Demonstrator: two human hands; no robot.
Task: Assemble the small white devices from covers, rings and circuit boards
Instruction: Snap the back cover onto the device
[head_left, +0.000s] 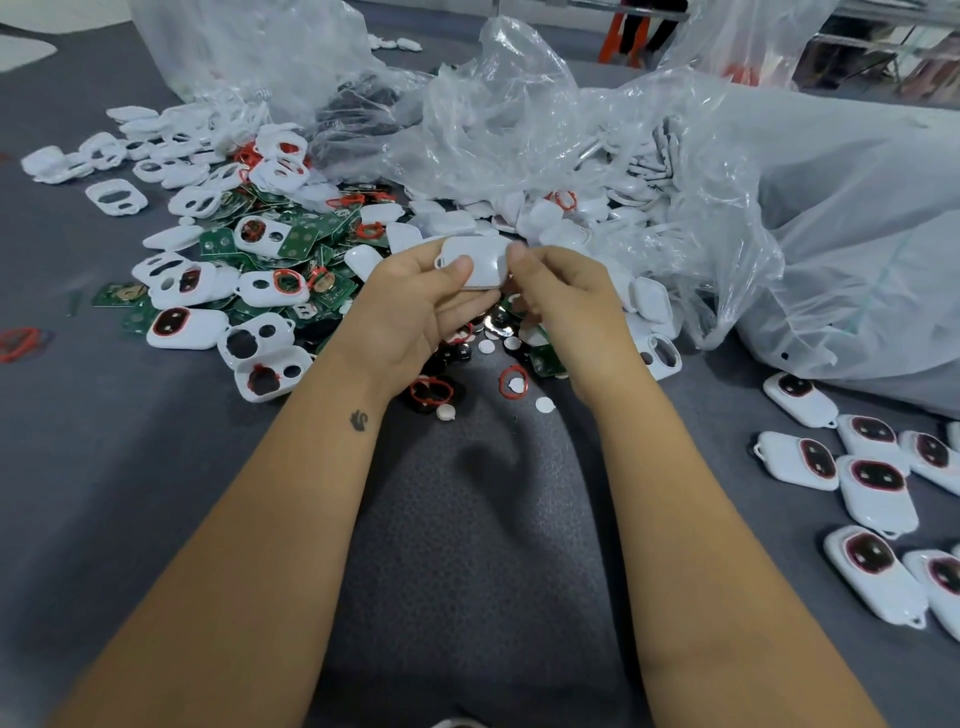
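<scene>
1. Together, the left hand (415, 296) and right hand (563, 291) pinch a white device (475, 260), thumbs curled over its smooth top face, above the table's middle.
2. Below them lie loose red rings (513, 381) and white discs (544, 404).
3. Green circuit boards (301, 241) and open covers (115, 196) spread left.
4. Finished devices (877, 491) sit right, beside clear plastic bags (779, 208), on grey cloth (130, 467).
</scene>
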